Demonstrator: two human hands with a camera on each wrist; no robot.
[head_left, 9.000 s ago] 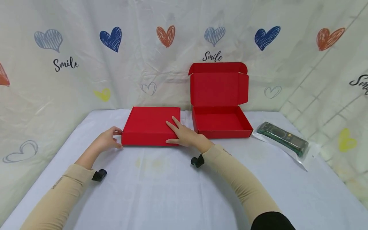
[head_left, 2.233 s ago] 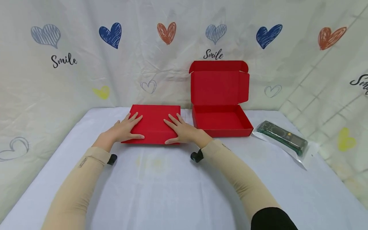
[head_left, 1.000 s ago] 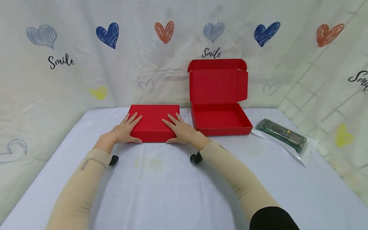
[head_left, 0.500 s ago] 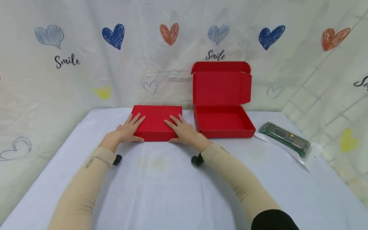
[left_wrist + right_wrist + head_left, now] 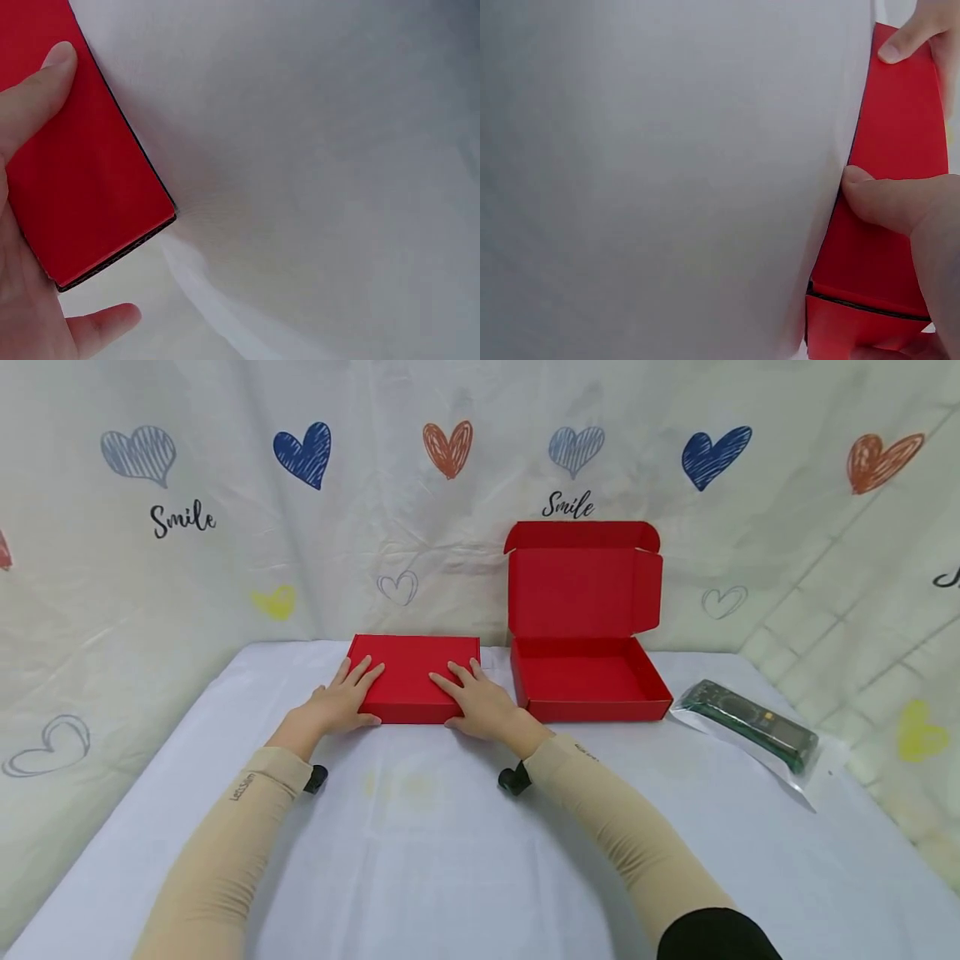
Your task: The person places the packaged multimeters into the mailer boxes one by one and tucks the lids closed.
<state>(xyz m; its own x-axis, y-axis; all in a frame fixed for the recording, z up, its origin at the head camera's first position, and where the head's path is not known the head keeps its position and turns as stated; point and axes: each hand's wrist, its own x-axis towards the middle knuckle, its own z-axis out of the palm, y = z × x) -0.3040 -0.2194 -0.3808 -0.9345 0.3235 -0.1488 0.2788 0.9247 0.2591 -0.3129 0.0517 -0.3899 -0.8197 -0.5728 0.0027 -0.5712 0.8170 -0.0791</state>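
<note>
A closed red cardboard box (image 5: 417,685) lies flat on the white-covered table. My left hand (image 5: 333,708) rests on its left end, fingers spread over the lid and thumb on the front face. On the right end my right hand (image 5: 487,703) lies in the same way, fingers spread on top. In the left wrist view the left thumb (image 5: 46,90) presses the front face near the corner; in the right wrist view the right thumb (image 5: 885,201) does so too. To the right stands a second red box (image 5: 596,681), its lid raised and its inside bare.
A clear-and-white plastic packet (image 5: 750,731) with a dark green-black device inside lies at the table's right. Behind the boxes hangs a white sheet (image 5: 495,410) printed with hearts and "Smile". The white tablecloth (image 5: 420,868) stretches toward me.
My left hand has gone from the closed box's left side onto its lid. Under both hands the box has slid slightly back, its front nearly level with the other box's front.
</note>
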